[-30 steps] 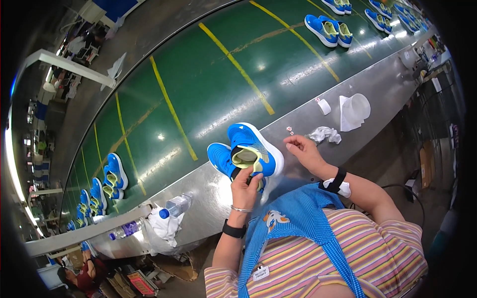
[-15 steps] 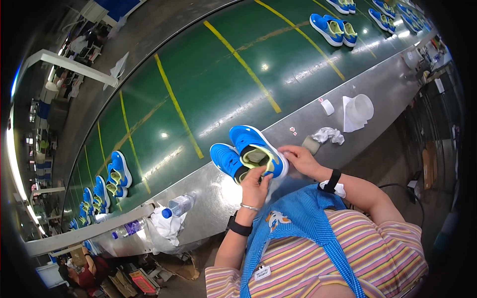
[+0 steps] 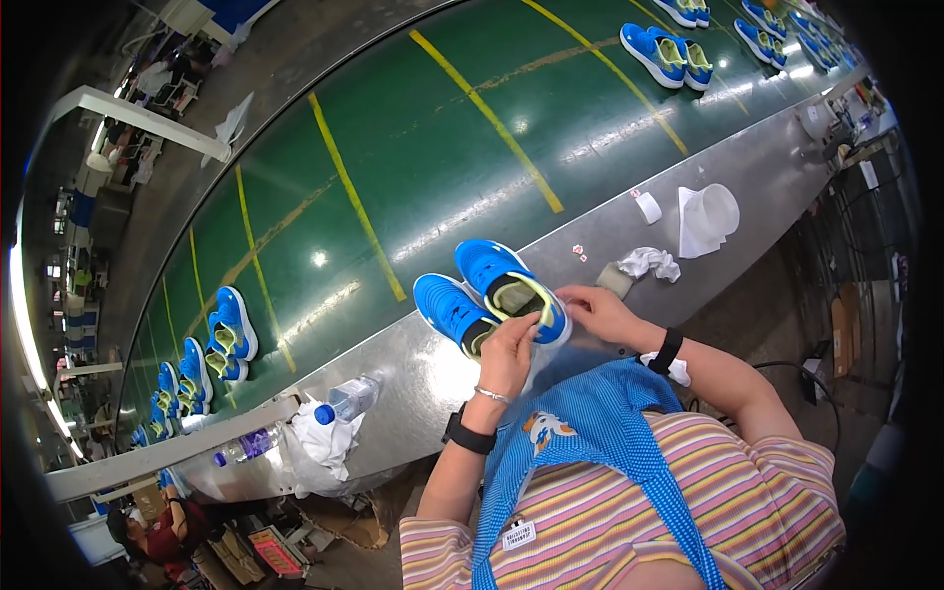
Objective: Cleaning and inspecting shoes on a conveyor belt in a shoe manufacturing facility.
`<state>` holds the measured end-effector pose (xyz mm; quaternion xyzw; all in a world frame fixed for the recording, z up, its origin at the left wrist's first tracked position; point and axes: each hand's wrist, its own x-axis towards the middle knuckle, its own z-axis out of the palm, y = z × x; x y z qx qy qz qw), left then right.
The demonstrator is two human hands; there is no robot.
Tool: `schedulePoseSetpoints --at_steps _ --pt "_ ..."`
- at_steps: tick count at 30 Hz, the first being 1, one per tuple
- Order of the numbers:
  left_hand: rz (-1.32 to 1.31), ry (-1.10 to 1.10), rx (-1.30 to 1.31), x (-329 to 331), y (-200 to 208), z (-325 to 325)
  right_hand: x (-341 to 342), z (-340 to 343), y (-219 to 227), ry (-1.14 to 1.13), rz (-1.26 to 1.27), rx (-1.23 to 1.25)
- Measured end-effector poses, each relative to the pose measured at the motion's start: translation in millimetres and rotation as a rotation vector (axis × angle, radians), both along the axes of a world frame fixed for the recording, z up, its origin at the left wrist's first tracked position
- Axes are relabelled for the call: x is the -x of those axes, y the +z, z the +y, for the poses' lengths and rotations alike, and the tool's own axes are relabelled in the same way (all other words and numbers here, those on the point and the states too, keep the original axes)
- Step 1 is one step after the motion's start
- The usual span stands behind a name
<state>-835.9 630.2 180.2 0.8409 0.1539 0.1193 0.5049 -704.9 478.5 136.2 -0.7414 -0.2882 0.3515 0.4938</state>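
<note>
A pair of blue sneakers with white soles and lime-green lining rests at the edge of the steel ledge before me. My left hand (image 3: 505, 352) pinches the collar of the right-hand sneaker (image 3: 500, 266) at its heel, fingers closed. The left-hand sneaker (image 3: 447, 304) lies close beside it, partly behind that hand. My right hand (image 3: 602, 315) is at the heel side of the right-hand sneaker, thumb and fingers drawn together. Whatever those fingertips may hold is too small to make out.
Beyond the steel ledge (image 3: 413, 379) runs a green conveyor belt (image 3: 442, 167) with yellow lines, carrying blue shoes (image 3: 228, 336) at left and more (image 3: 667, 57) at far right. A crumpled tissue (image 3: 649, 263), a white cup (image 3: 710, 211) and a water bottle (image 3: 349, 398) stand on the ledge.
Shoes on the belt have shifted slightly in view. My left hand has moved a little along the sneaker's collar, and my right hand stays by its heel.
</note>
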Motion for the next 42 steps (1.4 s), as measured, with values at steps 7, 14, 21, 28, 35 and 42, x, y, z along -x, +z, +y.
schedulePoseSetpoints --at_steps 7,14,21,28,35,42 --pt "0.031 0.690 0.029 42 -31 19 11 10 58 0.362 -0.711 -0.259" --pt "0.174 0.502 0.251 53 -92 9 31 37 -14 0.856 -0.881 0.051" --pt "0.125 0.617 0.533 40 -44 35 -90 87 93 0.944 -0.677 0.144" --pt "0.330 0.575 0.191 16 11 67 -305 164 118 0.653 -0.874 0.424" --pt "0.412 0.654 -0.405 12 55 168 -575 190 -94 0.059 -0.975 0.242" --pt "1.066 0.881 -0.676 109 62 337 -528 202 -69 -0.039 -1.207 0.393"
